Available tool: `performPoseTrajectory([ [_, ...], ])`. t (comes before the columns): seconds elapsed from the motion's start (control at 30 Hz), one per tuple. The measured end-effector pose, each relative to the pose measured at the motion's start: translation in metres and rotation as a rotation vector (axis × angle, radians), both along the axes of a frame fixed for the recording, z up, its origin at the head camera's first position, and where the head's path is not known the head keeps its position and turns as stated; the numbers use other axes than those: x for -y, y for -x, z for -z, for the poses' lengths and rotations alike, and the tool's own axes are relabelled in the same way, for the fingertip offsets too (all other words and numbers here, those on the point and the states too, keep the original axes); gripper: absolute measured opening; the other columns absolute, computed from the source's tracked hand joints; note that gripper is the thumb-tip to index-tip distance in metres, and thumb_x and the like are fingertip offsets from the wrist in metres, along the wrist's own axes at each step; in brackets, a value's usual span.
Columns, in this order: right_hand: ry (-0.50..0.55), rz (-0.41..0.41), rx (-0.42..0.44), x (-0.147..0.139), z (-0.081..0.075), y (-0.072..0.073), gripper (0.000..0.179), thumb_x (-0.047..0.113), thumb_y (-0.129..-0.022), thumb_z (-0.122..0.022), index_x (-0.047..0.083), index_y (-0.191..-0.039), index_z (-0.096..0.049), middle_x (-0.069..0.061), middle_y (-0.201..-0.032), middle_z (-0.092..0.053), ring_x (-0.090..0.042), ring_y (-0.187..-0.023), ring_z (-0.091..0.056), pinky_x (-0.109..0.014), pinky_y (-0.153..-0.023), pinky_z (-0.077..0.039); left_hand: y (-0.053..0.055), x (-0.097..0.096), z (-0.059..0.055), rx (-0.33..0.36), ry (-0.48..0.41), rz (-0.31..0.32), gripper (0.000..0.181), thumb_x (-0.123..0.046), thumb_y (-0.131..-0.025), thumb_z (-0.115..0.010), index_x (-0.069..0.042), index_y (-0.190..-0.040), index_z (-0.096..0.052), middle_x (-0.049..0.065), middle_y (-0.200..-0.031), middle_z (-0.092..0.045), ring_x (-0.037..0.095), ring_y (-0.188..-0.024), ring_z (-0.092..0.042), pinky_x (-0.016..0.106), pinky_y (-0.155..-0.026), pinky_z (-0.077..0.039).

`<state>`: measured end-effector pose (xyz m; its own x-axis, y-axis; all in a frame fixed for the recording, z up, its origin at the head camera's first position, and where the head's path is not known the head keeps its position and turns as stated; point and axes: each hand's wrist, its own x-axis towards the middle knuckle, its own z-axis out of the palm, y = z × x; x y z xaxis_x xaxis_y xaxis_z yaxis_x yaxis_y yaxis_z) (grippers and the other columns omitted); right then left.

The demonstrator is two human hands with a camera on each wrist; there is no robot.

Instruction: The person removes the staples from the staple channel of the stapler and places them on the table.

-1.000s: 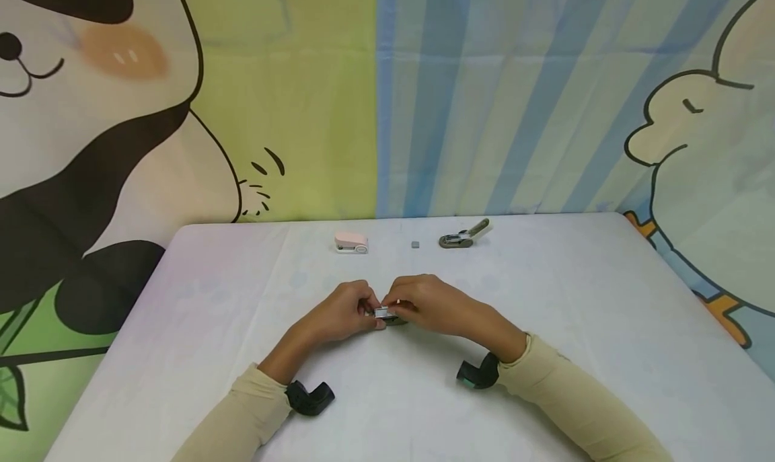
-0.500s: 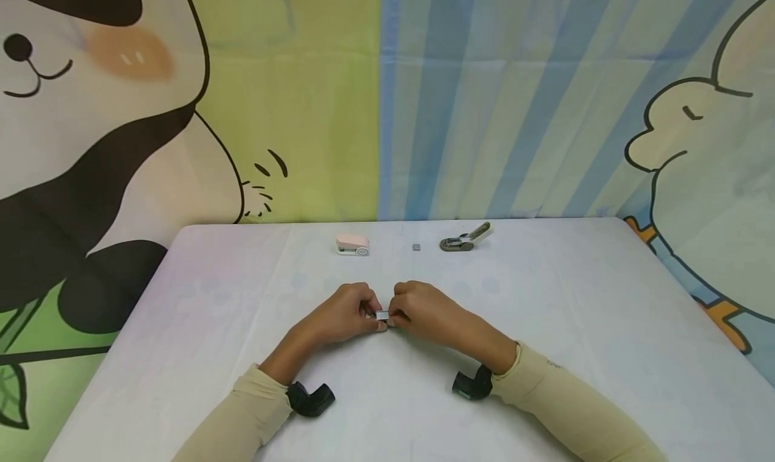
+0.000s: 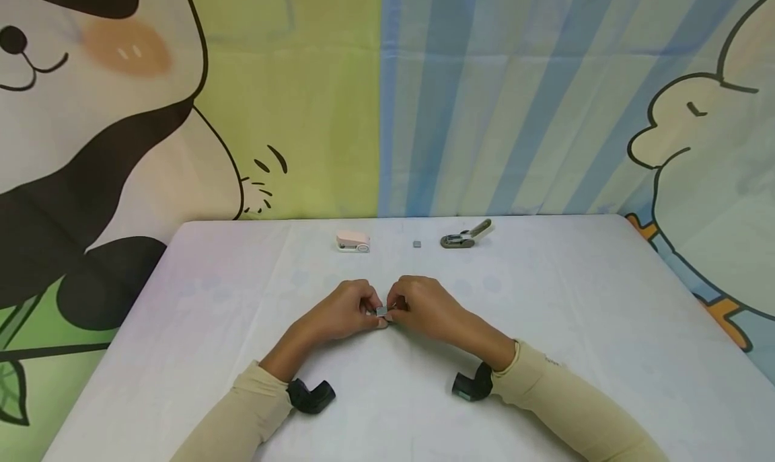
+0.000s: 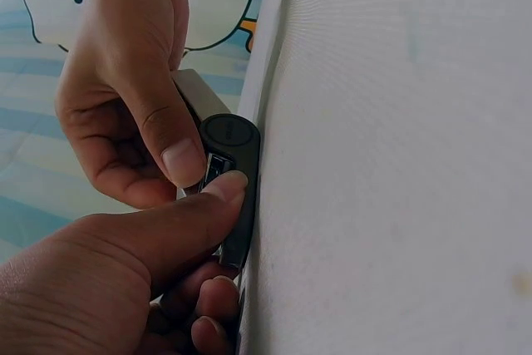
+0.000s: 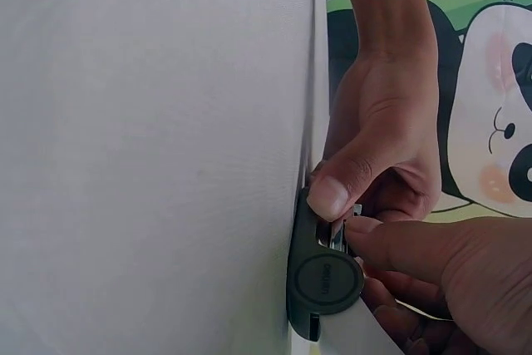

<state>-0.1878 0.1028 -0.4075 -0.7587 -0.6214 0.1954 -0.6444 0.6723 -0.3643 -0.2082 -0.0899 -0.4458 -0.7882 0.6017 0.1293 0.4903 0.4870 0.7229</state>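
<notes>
Between both hands is a dark green stapler (image 4: 241, 214) with its top arm swung open, low against the white tabletop. My left hand (image 3: 345, 309) grips its front end, thumb pressed on the body beside the metal staple channel. My right hand (image 3: 426, 307) bends its fingers round the middle of the stapler, the thumb right at the channel (image 5: 337, 237). A small silver piece (image 3: 381, 311) shows between the fingertips of both hands in the head view. Fingers hide much of the channel, and I cannot tell whether the right fingertips pinch loose staples there.
Farther back on the white table (image 3: 575, 300) stand a pink stapler (image 3: 352, 241), a small grey block (image 3: 416, 244) and another dark green stapler (image 3: 463, 237) with its arm raised. A cartoon-printed curtain (image 3: 303, 99) hangs behind the table's far edge.
My right hand has shifted slightly left, closer to the left fingertips, and now covers more of the stapler. The left hand stays nearly in place, still gripping it.
</notes>
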Motion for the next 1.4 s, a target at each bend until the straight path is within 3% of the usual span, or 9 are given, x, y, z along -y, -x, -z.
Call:
performPoseTrajectory([
  [0.23, 0.012, -0.027, -0.025, 0.001, 0.0, 0.001, 0.012, 0.014, -0.075, -0.068, 0.015, -0.087, -0.069, 0.009, -0.075, -0.056, -0.006, -0.067, -0.051, -0.02, -0.058, -0.04, 0.001, 0.0, 0.0, -0.007, 0.018, 0.0, 0.017, -0.026, -0.069, -0.075, -0.016, -0.075, -0.062, -0.007, -0.071, -0.055, 0.006, -0.063, -0.049, 0.023, -0.055, -0.042],
  [0.47, 0.031, -0.02, 0.019, 0.001, -0.002, 0.0, 0.011, 0.012, -0.075, -0.065, 0.013, -0.086, -0.069, 0.009, -0.076, -0.061, -0.006, -0.069, -0.054, -0.019, -0.061, -0.041, 0.0, -0.001, -0.001, 0.0, 0.022, -0.001, 0.016, -0.025, -0.069, -0.075, -0.017, -0.075, -0.063, -0.005, -0.071, -0.055, 0.007, -0.063, -0.049, 0.024, -0.054, -0.042],
  [0.8, 0.088, -0.018, 0.069, -0.001, -0.005, 0.0, 0.012, 0.008, -0.074, -0.064, 0.013, -0.084, -0.069, 0.012, -0.072, -0.061, -0.001, -0.062, -0.052, -0.019, -0.055, -0.041, -0.001, -0.001, -0.001, 0.006, 0.02, -0.002, 0.017, -0.024, -0.069, -0.075, -0.017, -0.074, -0.061, -0.005, -0.071, -0.055, 0.008, -0.063, -0.049, 0.024, -0.055, -0.042],
  [1.1, 0.144, -0.023, 0.191, -0.005, -0.011, 0.003, 0.014, 0.01, -0.076, -0.062, 0.014, -0.088, -0.068, 0.015, -0.069, -0.059, -0.002, -0.05, -0.046, -0.02, -0.046, -0.039, 0.0, 0.0, -0.001, 0.001, 0.02, -0.001, 0.017, -0.025, -0.069, -0.075, -0.018, -0.075, -0.06, -0.004, -0.072, -0.055, 0.008, -0.063, -0.049, 0.024, -0.055, -0.042],
  [1.4, 0.224, -0.028, 0.276, -0.011, -0.012, 0.008, 0.014, 0.01, -0.078, -0.063, 0.011, -0.091, -0.068, 0.013, -0.071, -0.06, -0.01, -0.052, -0.049, -0.022, -0.046, -0.039, 0.0, 0.001, -0.002, 0.018, 0.035, -0.003, 0.018, -0.026, -0.069, -0.075, -0.016, -0.077, -0.061, -0.005, -0.071, -0.054, 0.008, -0.064, -0.049, 0.024, -0.055, -0.042],
])
